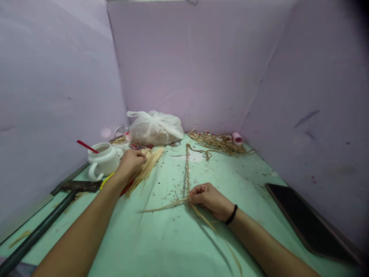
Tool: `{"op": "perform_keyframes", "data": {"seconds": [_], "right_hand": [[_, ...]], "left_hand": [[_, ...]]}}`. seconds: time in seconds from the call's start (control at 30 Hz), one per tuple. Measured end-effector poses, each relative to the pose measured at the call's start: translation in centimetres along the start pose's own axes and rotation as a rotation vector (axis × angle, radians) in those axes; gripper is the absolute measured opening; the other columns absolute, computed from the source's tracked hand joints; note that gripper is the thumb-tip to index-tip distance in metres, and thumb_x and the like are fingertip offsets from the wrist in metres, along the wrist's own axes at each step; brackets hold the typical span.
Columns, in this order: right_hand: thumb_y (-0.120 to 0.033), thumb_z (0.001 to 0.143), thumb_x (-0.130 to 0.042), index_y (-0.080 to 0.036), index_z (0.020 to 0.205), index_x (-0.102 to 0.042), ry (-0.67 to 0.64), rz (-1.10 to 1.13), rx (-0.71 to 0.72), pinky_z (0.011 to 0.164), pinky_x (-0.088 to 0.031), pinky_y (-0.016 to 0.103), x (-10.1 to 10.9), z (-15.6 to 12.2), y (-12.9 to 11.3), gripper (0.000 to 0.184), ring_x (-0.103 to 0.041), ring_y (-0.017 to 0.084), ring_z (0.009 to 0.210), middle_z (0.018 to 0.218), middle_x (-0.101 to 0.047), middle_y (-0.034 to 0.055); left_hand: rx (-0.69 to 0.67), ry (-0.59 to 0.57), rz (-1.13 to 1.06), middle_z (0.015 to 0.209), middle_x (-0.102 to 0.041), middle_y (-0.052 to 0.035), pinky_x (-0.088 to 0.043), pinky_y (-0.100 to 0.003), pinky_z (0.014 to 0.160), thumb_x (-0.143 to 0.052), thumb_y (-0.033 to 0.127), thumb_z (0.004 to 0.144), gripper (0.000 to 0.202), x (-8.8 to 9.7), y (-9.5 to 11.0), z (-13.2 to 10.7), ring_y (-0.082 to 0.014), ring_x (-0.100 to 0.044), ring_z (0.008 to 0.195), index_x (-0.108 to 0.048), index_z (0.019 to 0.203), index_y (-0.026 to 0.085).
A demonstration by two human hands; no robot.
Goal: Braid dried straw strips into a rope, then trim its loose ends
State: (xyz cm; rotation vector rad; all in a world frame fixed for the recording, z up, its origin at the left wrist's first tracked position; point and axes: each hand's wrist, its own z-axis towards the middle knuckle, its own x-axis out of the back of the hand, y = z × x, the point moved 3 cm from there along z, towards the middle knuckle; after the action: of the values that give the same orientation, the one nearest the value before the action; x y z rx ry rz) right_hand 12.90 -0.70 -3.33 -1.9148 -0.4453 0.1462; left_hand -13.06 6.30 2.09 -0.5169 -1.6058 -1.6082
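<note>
Right hand (pixel 210 199) grip pinching braided straw cord (pixel 187 169); left hand (pixel 132 161) fingertips buried in straw bundle (pixel 147 167), grip unclear.

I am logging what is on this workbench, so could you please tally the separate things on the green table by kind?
Straw and braided cord items: 3 (loose straw bundle, braided cord, tangled cord pile)
White cup: 1
Plastic bag: 1
Pink spool: 1
Dark tablet: 1
Total: 7
</note>
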Motion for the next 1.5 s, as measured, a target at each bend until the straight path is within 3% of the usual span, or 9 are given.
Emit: {"op": "perform_keyframes", "data": {"seconds": [0.13,0.23,0.37,0.43,0.57,0.7,0.9,1.13,1.5], "right_hand": [[-0.017,0.051,-0.058,-0.013,0.052,-0.057,-0.011,0.011,0.004,0.036,-0.012,0.02,0.0,-0.1,-0.1,0.004,-0.027,0.002,0.033,0.037,-0.042,-0.0066],[-0.017,0.052,-0.058,-0.013,0.052,-0.057,-0.024,0.002,0.009,0.036,-0.012,0.021,0.0,-0.1,-0.1,0.004,-0.025,0.002,0.033,0.036,-0.04,-0.0069],[-0.017,0.053,-0.058,-0.013,0.053,-0.057,-0.024,0.014,0.036,0.037,-0.013,0.021,0.0,-0.1,-0.1,0.004,-0.025,0.003,0.035,0.037,-0.041,-0.0067],[-0.017,0.052,-0.058,-0.013,0.053,-0.057,-0.033,0.027,0.056,0.038,-0.015,0.021,-0.1,-0.2,-0.3,0.005,-0.027,0.003,0.036,0.039,-0.043,-0.0061],[-0.015,0.051,-0.059,-0.013,0.051,-0.058,-0.047,0.045,0.091,0.041,-0.019,0.02,-0.2,-0.3,-0.5,0.003,-0.03,0.003,0.04,0.041,-0.045,-0.0054],[-0.015,0.05,-0.061,-0.013,0.052,-0.058,-0.057,0.089,0.122,0.043,-0.021,0.02,0.0,-0.2,-0.5,0.004,-0.031,0.003,0.041,0.043,-0.047,-0.0051],[-0.014,0.05,-0.058,-0.013,0.053,-0.058,-0.059,0.091,0.116,0.044,-0.024,0.019,-0.2,-0.2,-0.5,0.003,-0.035,0.004,0.043,0.045,-0.051,-0.0038],[-0.012,0.051,-0.057,-0.013,0.05,-0.057,0.013,-0.159,0.175,0.042,-0.025,0.019,0.2,-0.1,-0.6,0.001,-0.035,0.004,0.042,0.042,-0.048,-0.0051],[-0.024,0.061,-0.061,-0.012,0.057,-0.06,-0.214,-0.15,-0.027,0.037,-0.031,0.016,2.4,-0.7,-1.2,0.012,-0.044,0.004,0.04,0.052,-0.058,-0.0013]], "left_hand": [[0.005,0.032,0.145,0.063,-0.061,-0.0036,-0.031,-0.023,0.053,-0.059,0.025,0.057,0.014,0.5,-0.7,0.4,-0.0151,-0.051,0.06,-0.066,0.065,0.015],[-0.019,-0.062,0.01,0.054,-0.057,-0.0023,-0.03,-0.022,0.048,-0.059,0.024,0.058,0.013,-0.2,1.5,-1.3,-0.0116,-0.048,0.052,-0.064,0.062,0.013],[0.087,-0.639,-0.339,0.053,-0.057,-0.0002,-0.025,-0.02,0.036,-0.059,0.025,0.06,0.02,-3.9,6.0,-6.7,-0.0065,-0.04,0.036,-0.065,0.073,0.011],[0.093,-0.842,-0.396,0.054,-0.059,-0.0011,-0.025,-0.019,0.033,-0.057,0.021,0.058,0.018,-5.6,7.6,-9.2,-0.0067,-0.042,0.034,-0.065,0.071,0.01],[0.155,-0.807,-0.403,0.043,-0.053,0.0002,-0.032,-0.019,0.033,-0.053,0.014,0.059,0.007,-7.7,7.8,-10.4,-0.0079,-0.044,0.033,-0.057,0.058,0.01],[0.173,-0.656,-0.418,0.036,-0.047,0.0049,-0.031,-0.018,0.032,-0.051,0.009,0.057,0.018,-8.0,7.2,-9.7,-0.0092,-0.044,0.031,-0.057,0.074,0.01],[0.188,-0.826,-0.42,0.041,-0.05,-0.0002,-0.03,-0.02,0.033,-0.049,0.014,0.058,0.007,-8.5,7.4,-10.6,-0.0098,-0.045,0.033,-0.051,0.051,0.012],[-0.121,-0.644,-0.24,0.037,-0.038,0.0048,-0.021,-0.02,0.039,-0.051,0.012,0.05,0.005,-9.3,6.6,-9.4,-0.0053,-0.031,0.039,-0.052,0.045,0.012],[0.125,-0.736,-0.452,0.031,-0.033,0.0067,-0.013,-0.02,0.036,-0.05,0.014,0.049,0.003,-8.6,7.5,-10.4,-0.0033,-0.021,0.031,-0.051,0.046,0.013]]}}
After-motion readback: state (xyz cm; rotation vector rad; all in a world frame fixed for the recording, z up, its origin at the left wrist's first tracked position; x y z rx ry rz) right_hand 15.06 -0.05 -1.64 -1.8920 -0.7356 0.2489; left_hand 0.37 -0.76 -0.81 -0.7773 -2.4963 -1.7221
